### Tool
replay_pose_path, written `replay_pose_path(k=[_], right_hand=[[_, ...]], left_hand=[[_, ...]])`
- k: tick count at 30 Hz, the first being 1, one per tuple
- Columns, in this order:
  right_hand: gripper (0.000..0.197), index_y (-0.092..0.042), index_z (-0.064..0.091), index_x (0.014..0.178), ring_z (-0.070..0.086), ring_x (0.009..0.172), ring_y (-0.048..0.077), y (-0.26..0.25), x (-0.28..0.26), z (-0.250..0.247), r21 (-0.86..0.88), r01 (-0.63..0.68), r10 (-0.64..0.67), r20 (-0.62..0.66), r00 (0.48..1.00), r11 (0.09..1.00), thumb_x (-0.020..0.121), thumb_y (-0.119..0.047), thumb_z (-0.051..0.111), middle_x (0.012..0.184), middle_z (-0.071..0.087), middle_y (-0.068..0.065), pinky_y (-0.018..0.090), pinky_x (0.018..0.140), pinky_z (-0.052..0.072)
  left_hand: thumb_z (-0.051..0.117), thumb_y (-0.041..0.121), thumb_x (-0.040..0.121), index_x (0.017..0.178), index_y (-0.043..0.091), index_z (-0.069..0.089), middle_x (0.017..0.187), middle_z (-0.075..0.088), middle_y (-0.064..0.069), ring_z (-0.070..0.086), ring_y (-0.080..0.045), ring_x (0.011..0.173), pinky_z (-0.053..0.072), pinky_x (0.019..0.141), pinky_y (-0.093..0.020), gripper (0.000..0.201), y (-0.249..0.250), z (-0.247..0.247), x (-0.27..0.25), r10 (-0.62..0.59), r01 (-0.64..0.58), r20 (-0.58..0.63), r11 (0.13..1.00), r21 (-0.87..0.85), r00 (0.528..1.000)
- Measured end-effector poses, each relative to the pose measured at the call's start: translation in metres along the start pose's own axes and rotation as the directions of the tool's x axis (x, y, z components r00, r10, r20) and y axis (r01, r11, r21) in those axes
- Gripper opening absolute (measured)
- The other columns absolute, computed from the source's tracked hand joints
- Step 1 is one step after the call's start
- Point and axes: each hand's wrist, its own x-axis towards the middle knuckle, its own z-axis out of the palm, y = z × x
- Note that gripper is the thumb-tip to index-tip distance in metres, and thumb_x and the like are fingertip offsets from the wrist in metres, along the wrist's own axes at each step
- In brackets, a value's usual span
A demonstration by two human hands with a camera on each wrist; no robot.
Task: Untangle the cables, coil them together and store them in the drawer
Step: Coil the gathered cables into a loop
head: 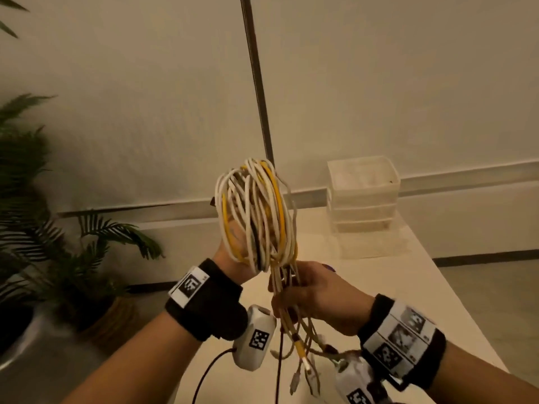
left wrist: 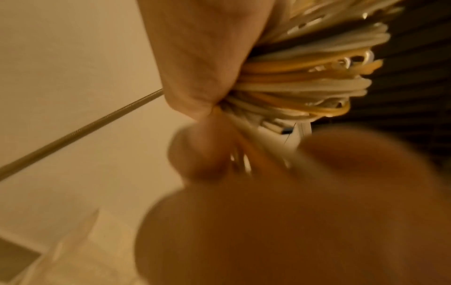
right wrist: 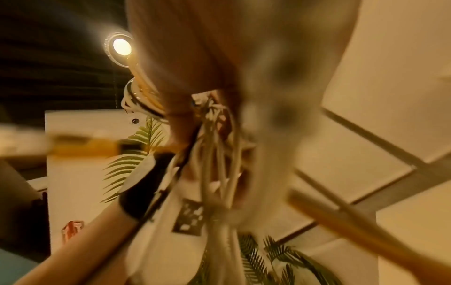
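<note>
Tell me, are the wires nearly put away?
Mostly coiled: white and yellow cable loops wrap around the left hand. In hand: the right hand grips the loose cable tails still hanging down. Left: winding those in and storing the bundle in the clear plastic drawer stack on the table.

We stand in a plain indoor room: bare pale wall [head: 379,83], potted palms [head: 43,228], white table [head: 393,287], stacked plastic drawers [head: 363,196].

White/yellow cables [head: 253,211] coiled upright, ends dangling; drawer [head: 363,193] shut.
</note>
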Motion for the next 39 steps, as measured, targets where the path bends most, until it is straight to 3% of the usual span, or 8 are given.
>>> replay_pose_path(k=[7,12,15,19,21,30,34,39], right_hand=[[0.018,-0.028,0.040,0.107,0.051,0.076,0.012,0.016,-0.017,0.002,-0.601,0.062,-0.091,-0.018,0.996,0.797,0.091,-0.026,0.048,0.091,0.053,-0.004,0.042,0.076,0.051],[0.101,-0.028,0.016,0.149,0.037,0.138,0.012,-0.017,-0.034,-0.015,0.005,0.385,-0.385,0.007,0.923,0.923,0.065,-0.021,0.072,0.150,0.037,-0.008,0.035,0.113,0.034],[0.092,-0.025,0.034,0.142,0.052,0.127,0.026,-0.021,-0.036,-0.009,0.197,0.431,-0.405,-0.158,0.901,0.881,0.062,-0.031,0.080,0.137,0.055,0.000,0.046,0.101,0.048],[0.076,-0.029,0.053,0.125,0.069,0.102,0.026,-0.015,-0.028,-0.007,0.024,0.346,-0.303,-0.428,0.852,0.938,0.060,-0.060,0.078,0.116,0.068,0.001,0.051,0.080,0.058],[0.041,-0.022,0.060,0.112,0.074,0.079,0.025,-0.012,-0.023,-0.008,-0.087,0.298,-0.299,-0.514,0.804,0.950,0.078,-0.039,0.074,0.094,0.074,0.006,0.052,0.072,0.059],[0.012,-0.004,0.058,0.101,0.065,0.049,0.038,0.001,-0.016,-0.024,-0.053,0.275,-0.258,-0.555,0.791,0.960,0.096,-0.007,0.048,0.058,0.062,0.020,0.046,0.053,0.058],[0.010,0.000,0.054,0.101,0.066,0.054,0.043,0.001,-0.012,-0.033,-0.046,0.244,-0.238,-0.455,0.858,0.969,0.095,-0.007,0.050,0.061,0.061,0.026,0.039,0.053,0.055],[0.060,-0.012,0.050,0.131,0.064,0.101,0.040,0.015,-0.020,-0.045,0.385,0.244,-0.188,-0.179,0.966,0.890,0.079,-0.034,0.072,0.116,0.062,0.026,0.053,0.088,0.051]], left_hand=[[0.053,0.047,0.091,0.061,0.019,0.056,0.052,0.056,0.005,0.054,-0.009,0.046,0.049,0.050,-0.021,0.041,-0.003,-0.027,-0.001,0.022,0.030,-0.294,0.984,0.173,0.956],[0.062,0.007,0.086,0.081,0.004,0.063,0.070,0.071,-0.013,0.067,-0.022,0.065,0.058,0.057,-0.041,0.006,-0.001,0.009,-0.021,0.409,-0.220,-0.270,0.818,0.532,0.871],[0.057,0.001,0.090,0.086,0.004,0.067,0.079,0.071,-0.014,0.068,-0.020,0.061,0.057,0.047,-0.042,0.012,-0.012,0.021,-0.013,0.552,-0.134,-0.187,0.489,0.862,0.813],[0.055,0.008,0.090,0.096,0.017,0.065,0.080,0.065,0.006,0.067,-0.011,0.064,0.058,0.049,-0.025,0.016,-0.018,0.024,-0.013,0.505,0.025,-0.201,0.334,0.942,0.840],[0.056,0.012,0.089,0.101,0.022,0.062,0.084,0.064,0.011,0.067,-0.010,0.071,0.060,0.059,-0.027,0.016,-0.019,0.024,-0.012,0.480,0.056,-0.170,0.243,0.969,0.861],[0.066,0.005,0.090,0.097,0.013,0.070,0.080,0.072,-0.013,0.072,-0.030,0.066,0.056,0.054,-0.032,0.011,-0.005,0.031,-0.025,-0.007,0.132,-0.193,0.752,0.646,0.981],[0.063,0.003,0.091,0.106,0.008,0.070,0.089,0.072,-0.016,0.070,-0.035,0.088,0.058,0.079,-0.051,0.017,-0.018,0.022,-0.029,-0.064,0.149,-0.190,0.866,0.476,0.980],[0.060,-0.002,0.090,0.087,0.015,0.076,0.074,0.069,-0.014,0.053,-0.019,0.046,0.049,0.046,-0.029,0.023,-0.017,0.023,-0.029,0.123,0.006,-0.226,0.867,0.497,0.966]])
